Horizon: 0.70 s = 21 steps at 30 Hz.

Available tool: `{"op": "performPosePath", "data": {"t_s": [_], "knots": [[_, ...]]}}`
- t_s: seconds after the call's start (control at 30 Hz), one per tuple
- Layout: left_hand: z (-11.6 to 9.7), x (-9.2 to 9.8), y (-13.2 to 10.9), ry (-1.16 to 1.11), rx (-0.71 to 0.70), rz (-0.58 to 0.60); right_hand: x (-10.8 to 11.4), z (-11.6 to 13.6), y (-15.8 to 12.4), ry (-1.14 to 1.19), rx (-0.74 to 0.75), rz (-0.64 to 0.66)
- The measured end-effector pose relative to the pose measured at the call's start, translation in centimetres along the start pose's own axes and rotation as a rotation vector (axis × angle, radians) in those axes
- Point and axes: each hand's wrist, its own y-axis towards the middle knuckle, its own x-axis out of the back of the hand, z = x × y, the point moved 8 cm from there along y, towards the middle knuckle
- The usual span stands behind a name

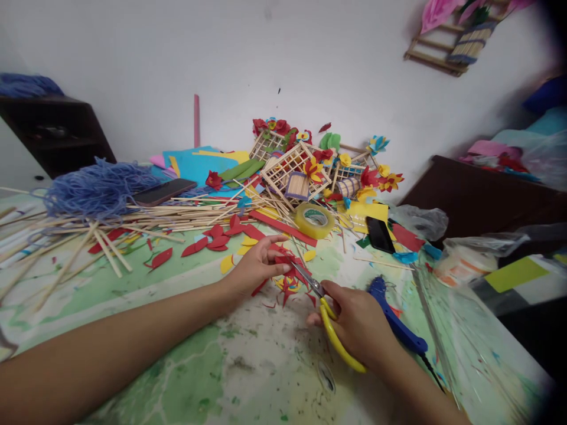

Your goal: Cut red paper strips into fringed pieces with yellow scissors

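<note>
Between the thumb and fingers of my left hand (254,267) is a piece of red paper (286,257). My right hand (358,319) grips a pair of scissors (339,342) with yellow handles, and their blades reach up to the red paper. The blades look parted around its edge. Below them lies a small heap of red and yellow paper scraps (290,289). Cut red paper petals (217,237) are spread to the left, with a few yellow petals (227,264) nearer my left hand. A blue glue gun (401,327) rests just right of my right hand.
A roll of tape (314,219) stands beyond my hands, with a black phone (380,235) to its right. Bamboo sticks (177,218) and a pile of blue string (100,189) cover the left. Lattice frames with paper flowers (296,171) are heaped against the wall.
</note>
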Motion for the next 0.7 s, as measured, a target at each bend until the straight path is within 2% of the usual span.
{"op": "performPosePath", "data": {"t_s": [0.7], "knots": [[-0.3, 1.3, 0.3, 0.071, -0.041, -0.09, -0.5, -0.4, 0.1, -0.024, -0.026, 0.012]]}}
